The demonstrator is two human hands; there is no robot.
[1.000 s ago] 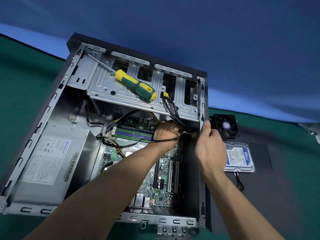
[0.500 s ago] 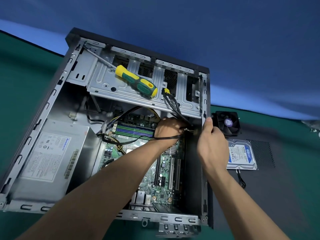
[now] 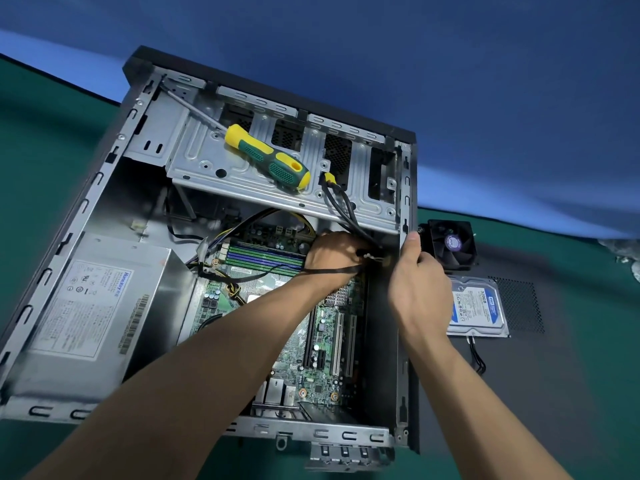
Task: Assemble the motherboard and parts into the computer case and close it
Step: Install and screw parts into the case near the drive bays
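Our left hand [image 3: 334, 256] is deep inside the computer case [image 3: 104, 188], its fingers curled around a small connector [image 3: 375, 259] at the end of the black cables [image 3: 341, 206]; the fingertips themselves are hidden behind the knuckles, so we cannot tell exactly how they pinch it. Our right hand [image 3: 417, 285] sits at the case's right wall, thumb pointing up along the metal edge, the other fingers curled inward toward the same connector. Whether they actually grip the connector or only steady it we cannot tell.

A flat black strap [image 3: 311, 271] runs from under our left hand across the memory sticks [image 3: 263, 258]. The black cables climb from our fingers to a yellow plug [image 3: 329, 177] on the drive cage [image 3: 249, 168]. On that cage lies a screwdriver [image 3: 268, 157] with a yellow and green handle, its shaft pointing toward the far left corner.

The motherboard [image 3: 322, 355] lies flat in the bottom of the case, beneath our forearms. The power supply [image 3: 90, 306] fills the left side.

Outside the case on the right, a small fan [image 3: 450, 242] stands just beside our right thumb, and a hard drive [image 3: 476, 306] lies nearer us on the dark side panel [image 3: 540, 375], which rests on the green table [image 3: 41, 133].
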